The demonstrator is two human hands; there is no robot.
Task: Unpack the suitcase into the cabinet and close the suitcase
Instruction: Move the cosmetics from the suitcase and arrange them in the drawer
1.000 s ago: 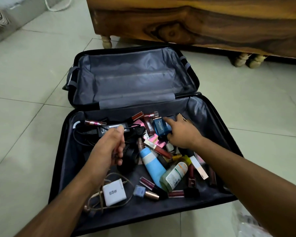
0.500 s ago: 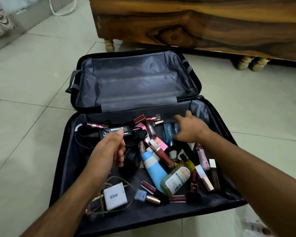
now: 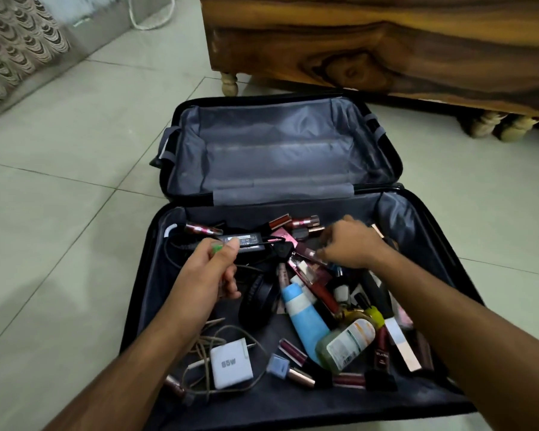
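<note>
Suitcase [image 3: 156, 293] lies open flat on the tiled floor [image 3: 59, 228], far half lined grey and holding nothing, near half full of cosmetics and cables. Left hand [image 3: 209, 272] hovers over the near half's left side, fingers curled, thumb and forefinger pinching a small green item [image 3: 216, 247]; what it is can't be told. Just beyond those fingertips lies a black power adapter [image 3: 246, 241]. Right hand [image 3: 352, 244] is down in the pile at the far right of the near half, fingers bent among lipstick tubes [image 3: 305, 222]; whether it grips anything can't be told, fingertips are blurred. Between the forearms: blue bottle [image 3: 305, 321], green bottle [image 3: 346, 343] touching it on the right, black headphones [image 3: 259, 303] near the left palm. White charger [image 3: 231, 363] marked 65W with beige cable [image 3: 199, 343] sits near the left forearm. Wooden cabinet [image 3: 386, 42] on turned legs stands beyond the suitcase, apart from it.
</note>
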